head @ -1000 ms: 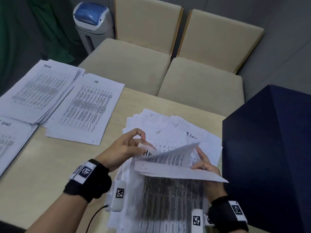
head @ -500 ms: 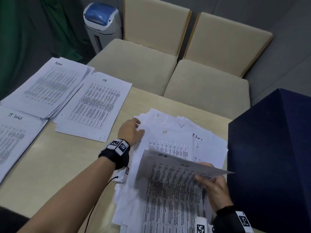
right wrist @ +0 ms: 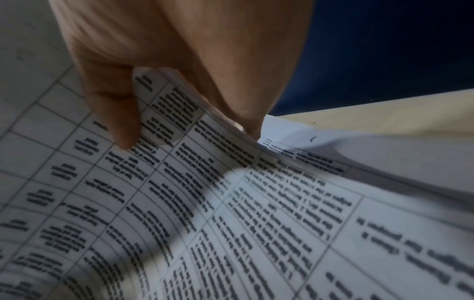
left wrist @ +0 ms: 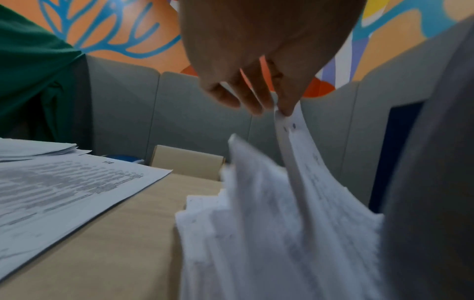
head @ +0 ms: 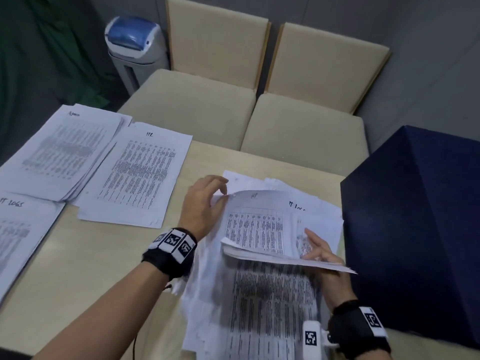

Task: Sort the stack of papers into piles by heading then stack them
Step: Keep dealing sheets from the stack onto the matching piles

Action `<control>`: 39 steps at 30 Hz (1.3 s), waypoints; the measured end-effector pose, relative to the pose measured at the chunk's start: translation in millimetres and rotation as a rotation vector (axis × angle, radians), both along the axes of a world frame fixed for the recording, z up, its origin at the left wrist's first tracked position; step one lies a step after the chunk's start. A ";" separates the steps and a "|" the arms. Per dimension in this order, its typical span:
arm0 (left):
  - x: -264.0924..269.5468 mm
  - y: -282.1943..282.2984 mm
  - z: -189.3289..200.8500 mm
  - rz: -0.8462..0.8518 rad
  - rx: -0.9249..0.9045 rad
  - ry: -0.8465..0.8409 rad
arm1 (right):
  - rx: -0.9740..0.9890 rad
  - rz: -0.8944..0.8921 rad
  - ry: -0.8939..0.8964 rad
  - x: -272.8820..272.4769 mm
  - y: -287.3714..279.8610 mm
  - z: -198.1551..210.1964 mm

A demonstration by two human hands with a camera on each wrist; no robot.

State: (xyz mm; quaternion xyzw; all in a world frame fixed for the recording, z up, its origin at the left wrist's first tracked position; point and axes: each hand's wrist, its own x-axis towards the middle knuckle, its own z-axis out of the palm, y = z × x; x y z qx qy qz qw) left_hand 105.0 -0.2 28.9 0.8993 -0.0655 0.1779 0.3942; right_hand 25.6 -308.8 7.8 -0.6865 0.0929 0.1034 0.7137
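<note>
Loose unsorted stack (head: 249, 302) lies right; three headed piles (head: 140, 172) lie left.

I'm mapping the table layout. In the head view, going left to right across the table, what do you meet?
IT Logs pile → HR pile → left hand → unsorted stack → right hand → dark blue box.

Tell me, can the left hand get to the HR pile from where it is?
Probably yes. The left hand pinches a sheet's corner on the unsorted stack, and only bare table separates it from the HR pile.
</note>
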 end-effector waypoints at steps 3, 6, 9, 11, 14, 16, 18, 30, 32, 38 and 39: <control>-22.5 -7.1 22.3 -0.105 -0.557 0.298 | -0.036 -0.010 0.024 -2.0 4.2 0.2; -47.5 -1.9 43.8 -0.275 -0.778 0.510 | -0.042 -0.054 0.036 -0.5 14.0 9.2; -58.9 11.1 53.1 -0.439 -0.747 0.678 | -0.052 -0.036 0.044 3.1 16.7 11.6; -59.4 19.9 53.2 -0.489 -0.747 0.749 | -0.052 0.017 0.065 5.3 18.8 18.2; -49.8 30.8 47.8 -0.459 -0.805 0.820 | -0.001 0.088 0.070 6.8 22.7 27.7; -40.9 35.8 40.1 -0.452 -0.876 0.863 | -0.023 0.117 0.035 8.2 21.3 28.1; -35.3 36.1 33.8 -0.440 -0.972 0.923 | -0.037 0.153 0.018 14.2 17.7 23.8; -54.1 -1.2 20.8 -0.097 -1.003 0.767 | 0.136 -0.122 0.071 47.9 33.0 38.2; -57.2 -8.0 28.2 -0.064 -0.881 0.666 | 0.186 -0.061 0.034 44.2 42.4 56.7; -50.2 6.2 85.7 -0.215 -0.917 0.507 | -0.090 -0.174 -0.279 27.4 77.0 123.0; -51.8 9.1 90.9 -0.257 -0.898 0.475 | -0.083 -0.204 -0.345 23.6 80.1 129.2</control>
